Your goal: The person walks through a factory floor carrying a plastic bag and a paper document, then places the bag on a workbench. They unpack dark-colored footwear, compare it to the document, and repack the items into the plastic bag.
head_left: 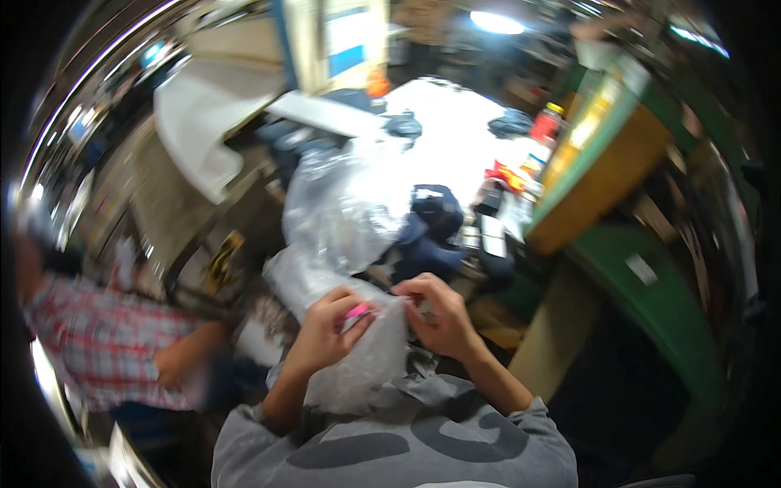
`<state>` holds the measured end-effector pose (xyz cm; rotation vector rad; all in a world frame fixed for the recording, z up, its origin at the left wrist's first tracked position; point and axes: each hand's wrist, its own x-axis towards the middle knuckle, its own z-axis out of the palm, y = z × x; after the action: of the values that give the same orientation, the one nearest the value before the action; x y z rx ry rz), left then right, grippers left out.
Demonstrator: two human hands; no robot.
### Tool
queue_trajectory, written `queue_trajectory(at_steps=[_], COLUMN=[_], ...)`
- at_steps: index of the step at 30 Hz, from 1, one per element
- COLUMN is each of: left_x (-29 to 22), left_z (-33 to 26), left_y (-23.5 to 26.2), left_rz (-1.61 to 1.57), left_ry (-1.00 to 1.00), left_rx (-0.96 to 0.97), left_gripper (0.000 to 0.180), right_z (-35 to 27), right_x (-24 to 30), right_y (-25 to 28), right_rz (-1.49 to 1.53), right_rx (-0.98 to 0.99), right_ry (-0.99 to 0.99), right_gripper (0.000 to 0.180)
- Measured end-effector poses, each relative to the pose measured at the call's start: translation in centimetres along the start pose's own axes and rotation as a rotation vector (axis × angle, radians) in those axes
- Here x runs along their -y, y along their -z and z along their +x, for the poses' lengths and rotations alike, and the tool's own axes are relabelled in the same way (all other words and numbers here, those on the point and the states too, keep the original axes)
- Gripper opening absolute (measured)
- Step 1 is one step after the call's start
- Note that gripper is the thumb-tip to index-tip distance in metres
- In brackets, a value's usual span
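A: Hands?

B: Both are raised close to the chest, over a clear bag (366, 358). The left hand (329, 329) is closed on the bag's upper edge, with a small pink item (356, 311) pinched between thumb and fingers. What the pink item is cannot be told; the frame is blurred.

A: Right hand?

B: The right hand (435, 313) is curled, fingers pressed onto the same bag edge, just beside the left. The two are near but apart.

A: Where is the bag placed?

B: It is held in front of the grey sweatshirt (390, 443), hanging down between the forearms. It is crumpled and see-through.

A: Beyond the hands?

B: A larger heap of clear plastic (342, 203) is seen above the bag, toward the counter (455, 138), which is white and brightly lit. Dark blue cloth (435, 224) lies just right of the heap. A red-topped container (547, 122) is noted at the counter's far right edge, near a green and yellow cabinet (602, 154).

A: Anyone else?

B: A person in a red checked shirt (106, 342) is noted at the left, well apart from the bag. That person's hand is too blurred to read.
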<state>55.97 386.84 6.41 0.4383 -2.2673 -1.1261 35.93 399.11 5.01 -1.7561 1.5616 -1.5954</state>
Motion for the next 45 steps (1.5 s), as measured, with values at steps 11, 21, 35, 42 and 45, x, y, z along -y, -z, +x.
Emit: queue_trajectory(at_steps=[11, 21, 35, 42, 45], left_x=[-0.6, 1.2, 4.8, 9.2, 10.6], left_z=[0.9, 4.0, 13.7, 17.0, 17.5], left_y=[-7.3, -9.6, -5.7, -2.8, -2.7], left_rz=[-0.669, -1.163, -0.993, -1.389, -1.275], left_ry=[0.21, 0.542, -0.014, 0.602, 0.495], left_rx=[0.13, 0.457, 0.226, 0.434, 0.449], left_gripper=[0.016, 0.012, 0.009, 0.017, 0.018], right_z=[-7.8, -9.0, 2.9, 7.0, 7.7], right_x=[0.2, 1.5, -2.2, -5.0, -6.7], right_y=[0.6, 0.3, -3.1, -5.4, -6.0], right_rz=[0.577, 1.265, 0.564, 0.631, 0.782], right_rx=[-0.289, -0.69, -0.804, -0.892, -0.86], right_ry=[-0.422, -0.363, -0.371, -0.406, -0.386], right_gripper=[0.018, 0.017, 0.008, 0.01, 0.013])
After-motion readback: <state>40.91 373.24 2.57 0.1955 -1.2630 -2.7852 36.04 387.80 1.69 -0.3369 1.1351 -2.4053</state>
